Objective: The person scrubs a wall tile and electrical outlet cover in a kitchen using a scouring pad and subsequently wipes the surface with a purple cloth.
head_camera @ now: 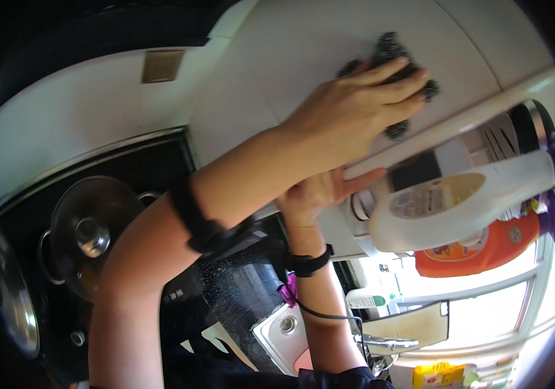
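Observation:
My left hand [355, 107] presses a dark grey speckled cloth [396, 53] against a pale tiled wall [306, 53], its fingers spread over the bunched fabric. Below it, partly covered by my left forearm, is my right hand [319, 192], with one digit stretched toward a white ledge [472, 124]; its other fingers are hidden. Close to that hand stands a translucent white bottle [462, 199] with a purple cap. An orange-red bottle [481, 248] is beside it. Black bands circle my left forearm and my right wrist.
A pot with a glass lid [92, 233] sits on the black stovetop [161, 160], near a shiny metal lid [10, 291]. A steel sink [275, 335], a faucet [389, 343] and a cutting board [413, 326] lie by the window. Across my right forearm runs a black cable [326, 317].

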Motion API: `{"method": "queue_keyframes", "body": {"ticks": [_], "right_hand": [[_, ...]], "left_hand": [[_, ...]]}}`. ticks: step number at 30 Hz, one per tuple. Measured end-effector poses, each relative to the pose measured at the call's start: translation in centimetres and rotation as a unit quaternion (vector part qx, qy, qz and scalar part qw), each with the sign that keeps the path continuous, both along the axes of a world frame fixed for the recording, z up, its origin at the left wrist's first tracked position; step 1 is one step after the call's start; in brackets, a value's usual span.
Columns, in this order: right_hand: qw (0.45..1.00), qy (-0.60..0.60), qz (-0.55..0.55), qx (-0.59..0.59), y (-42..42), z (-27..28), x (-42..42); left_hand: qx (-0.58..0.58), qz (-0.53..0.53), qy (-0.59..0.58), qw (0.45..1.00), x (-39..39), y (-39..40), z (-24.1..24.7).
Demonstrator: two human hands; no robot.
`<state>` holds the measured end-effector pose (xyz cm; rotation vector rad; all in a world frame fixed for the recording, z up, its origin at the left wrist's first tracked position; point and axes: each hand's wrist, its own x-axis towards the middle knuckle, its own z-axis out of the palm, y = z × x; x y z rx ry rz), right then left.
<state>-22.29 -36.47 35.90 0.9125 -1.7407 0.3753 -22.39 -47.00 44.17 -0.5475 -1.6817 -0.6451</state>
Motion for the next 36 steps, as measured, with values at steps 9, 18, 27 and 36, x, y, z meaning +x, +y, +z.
{"method": "queue_keyframes", "body": {"ticks": [9,18,27,36], "right_hand": [[0.999,0.012,0.042,0.022,0.2,0.1,0.4],[1.000,0.024,0.020,0.006,-0.6,0.0,0.0],[1.000,0.015,0.018,0.007,-0.9,-0.1,0.2],[1.000,0.012,0.004,0.011,-1.0,0.0,0.3]], "left_hand": [[0.159,-0.018,-0.151,0.976,0.8,-1.9,-10.1],[0.265,0.058,-0.148,0.951,-3.8,-6.0,-12.1],[0.251,0.130,-0.182,0.942,-5.4,-8.5,-11.9],[0.205,0.118,-0.115,0.965,-4.9,-6.7,-8.7]]}}
